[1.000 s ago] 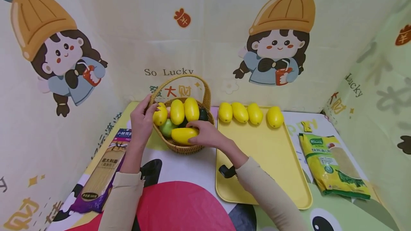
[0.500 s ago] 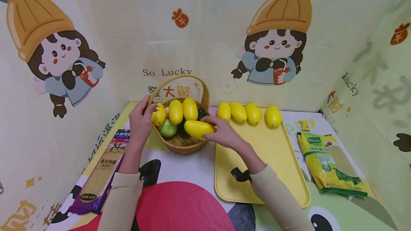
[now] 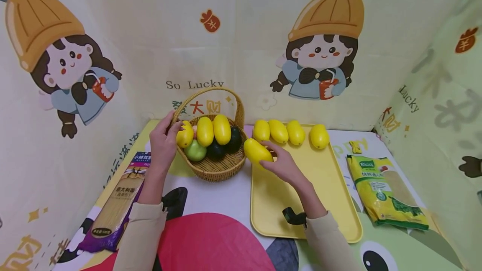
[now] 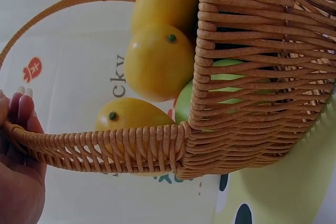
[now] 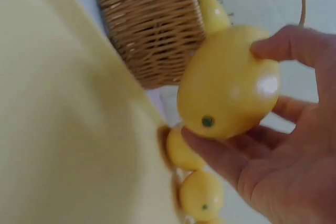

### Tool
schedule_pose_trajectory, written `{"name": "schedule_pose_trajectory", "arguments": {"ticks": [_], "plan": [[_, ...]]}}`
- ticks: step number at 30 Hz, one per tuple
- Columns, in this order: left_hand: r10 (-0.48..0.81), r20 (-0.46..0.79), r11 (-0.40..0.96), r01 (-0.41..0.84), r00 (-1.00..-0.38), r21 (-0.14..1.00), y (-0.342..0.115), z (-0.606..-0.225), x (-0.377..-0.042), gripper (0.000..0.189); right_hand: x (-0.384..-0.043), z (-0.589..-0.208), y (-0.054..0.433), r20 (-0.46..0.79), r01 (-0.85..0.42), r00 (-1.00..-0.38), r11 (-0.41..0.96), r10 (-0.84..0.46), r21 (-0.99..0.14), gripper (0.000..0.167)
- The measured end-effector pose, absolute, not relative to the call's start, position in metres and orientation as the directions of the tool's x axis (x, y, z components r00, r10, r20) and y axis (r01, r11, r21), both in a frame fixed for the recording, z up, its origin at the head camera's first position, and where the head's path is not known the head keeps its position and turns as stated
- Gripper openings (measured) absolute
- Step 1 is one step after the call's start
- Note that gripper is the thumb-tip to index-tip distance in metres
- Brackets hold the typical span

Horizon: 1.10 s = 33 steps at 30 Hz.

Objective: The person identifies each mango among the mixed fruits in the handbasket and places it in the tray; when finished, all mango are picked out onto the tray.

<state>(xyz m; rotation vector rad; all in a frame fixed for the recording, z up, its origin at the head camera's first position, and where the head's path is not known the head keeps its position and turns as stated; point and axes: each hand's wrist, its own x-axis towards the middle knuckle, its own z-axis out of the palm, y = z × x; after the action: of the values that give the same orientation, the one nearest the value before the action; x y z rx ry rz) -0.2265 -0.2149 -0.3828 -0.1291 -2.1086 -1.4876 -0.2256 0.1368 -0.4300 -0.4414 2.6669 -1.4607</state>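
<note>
My right hand (image 3: 282, 163) grips a yellow mango (image 3: 257, 151) between thumb and fingers, above the left edge of the yellow tray (image 3: 301, 204), just right of the wicker basket (image 3: 216, 175). In the right wrist view the mango (image 5: 228, 85) shows its green stem end. My left hand (image 3: 164, 143) holds the basket's handle (image 4: 105, 148) on its left side, fingers curled round it. Inside the basket are yellow mangoes (image 3: 205, 131), a green fruit (image 3: 195, 151) and dark fruits (image 3: 216, 150). Several mangoes (image 3: 296, 132) lie in a row along the tray's far end.
A purple pack of spaghetti (image 3: 116, 204) lies at the left, beside my left forearm. On the right, past the tray, is a yellow-green Knorr bag (image 3: 388, 191) with a small yellow packet (image 3: 355, 147) behind it. A printed cloth wall (image 3: 241, 45) stands close behind the basket.
My right hand has lifted the mango out of the basket and carried it right, over the tray's edge. Dark fruits in the basket now show. The left hand stays on the handle.
</note>
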Motion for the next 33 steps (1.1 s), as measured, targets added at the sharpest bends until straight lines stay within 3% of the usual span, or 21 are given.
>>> {"name": "schedule_pose_trajectory", "arguments": {"ticks": [6, 15, 23, 33], "plan": [[-0.225, 0.473, 0.378, 0.371, -0.852, 0.848, -0.212, -0.385, -0.227, 0.046, -0.224, -0.451, 0.148, -0.027, -0.054, -0.990, 0.547, -0.140, -0.835, 0.056], [-0.273, 0.457, 0.402, 0.331, -0.846, 0.854, -0.222, -0.389, -0.222, 0.045, -0.230, -0.470, 0.135, -0.066, 0.021, -0.996, 0.584, -0.056, -0.811, 0.058], [-0.283, 0.463, 0.388, 0.341, -0.840, 0.856, -0.224, -0.392, -0.223, 0.045, -0.237, -0.473, 0.124, -0.053, 0.031, -0.998, 0.528, -0.026, -0.849, 0.061], [-0.256, 0.482, 0.362, 0.380, -0.838, 0.852, -0.214, -0.386, -0.227, 0.044, -0.242, -0.464, 0.128, 0.016, 0.002, -1.000, 0.608, 0.024, -0.794, 0.063]]}}
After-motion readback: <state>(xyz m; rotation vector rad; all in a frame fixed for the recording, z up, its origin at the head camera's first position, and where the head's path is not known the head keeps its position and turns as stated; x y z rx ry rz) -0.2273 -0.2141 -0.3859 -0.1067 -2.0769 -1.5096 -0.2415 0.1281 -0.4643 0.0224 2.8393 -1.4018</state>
